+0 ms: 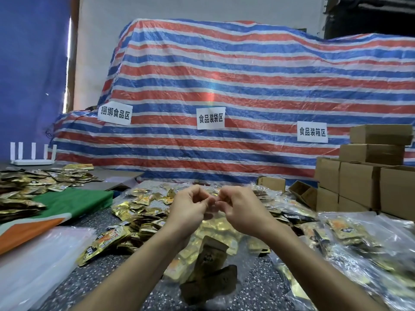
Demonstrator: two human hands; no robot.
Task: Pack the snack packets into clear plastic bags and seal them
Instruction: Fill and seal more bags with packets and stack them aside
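Note:
A clear plastic bag (208, 254) filled with gold snack packets hangs in front of me above the speckled table (94, 283). My left hand (190, 209) and my right hand (238, 209) meet at its top edge, and each pinches the bag's mouth between thumb and fingers. Loose gold snack packets (143, 209) lie heaped behind the hands. One larger packet (105, 243) lies to the left of the bag. Filled clear bags (350, 239) lie at the right.
A stack of empty clear bags (38, 261) lies at the lower left, beside a green and orange cloth (71, 205). More packets (29, 182) are piled at far left near a white router (33, 156). Cardboard boxes (368, 176) are stacked at right. A striped tarp (224, 97) covers the back.

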